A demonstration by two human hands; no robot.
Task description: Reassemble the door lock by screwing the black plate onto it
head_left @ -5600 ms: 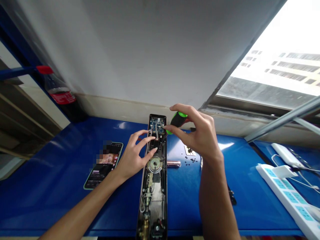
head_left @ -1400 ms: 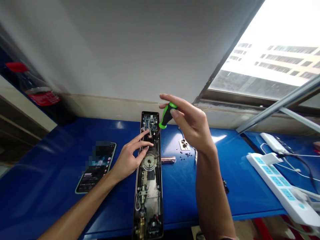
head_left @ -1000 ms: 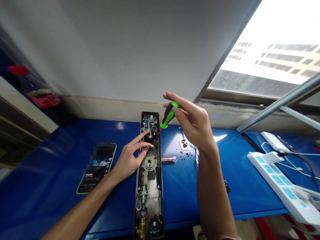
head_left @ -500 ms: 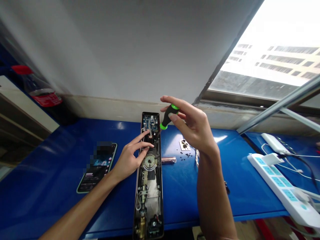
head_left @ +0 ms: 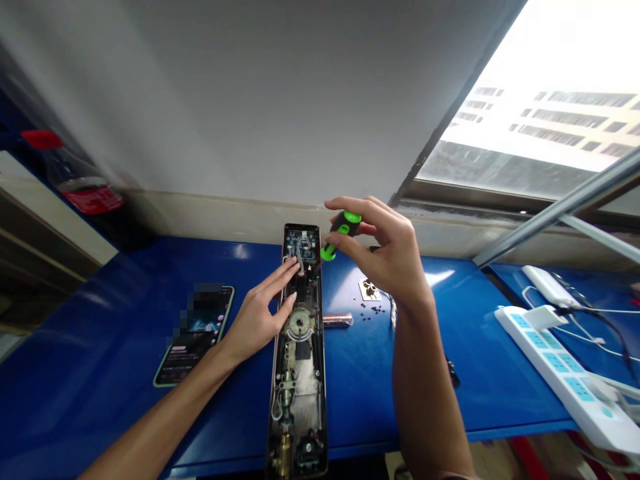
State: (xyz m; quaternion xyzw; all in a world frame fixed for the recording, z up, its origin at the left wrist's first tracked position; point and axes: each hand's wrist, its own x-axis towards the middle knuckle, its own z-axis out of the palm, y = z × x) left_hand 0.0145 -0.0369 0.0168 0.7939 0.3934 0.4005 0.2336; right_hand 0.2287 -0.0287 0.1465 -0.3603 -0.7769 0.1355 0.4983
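A long, narrow electronic lock housing (head_left: 300, 407) lies open side up on the blue table, its inner parts showing. At its far end is a blue circuit board (head_left: 313, 248) with grey wires. My left hand (head_left: 263, 307) rests over the housing's left edge, fingers stretched out, the tips by the wires below the board. In my right hand (head_left: 385, 247) is a black and green screwdriver (head_left: 345, 227), gripped between thumb and fingers. It tilts down and left, its shaft reaching the housing's right edge near the board. The exact contact of the tip is too small to tell.
Right of the housing lie a copper-coloured cylinder (head_left: 339, 321), several tiny black screws (head_left: 367, 311) and a small white plate (head_left: 370, 289) with dark parts. A phone (head_left: 195, 337) lies left. A cola bottle (head_left: 85, 187) stands far left, a power strip (head_left: 555, 367) far right.
My right hand has turned the screwdriver in its grip, its fingers shifting along the handle. My left hand's fingers have drawn closer together over the housing.
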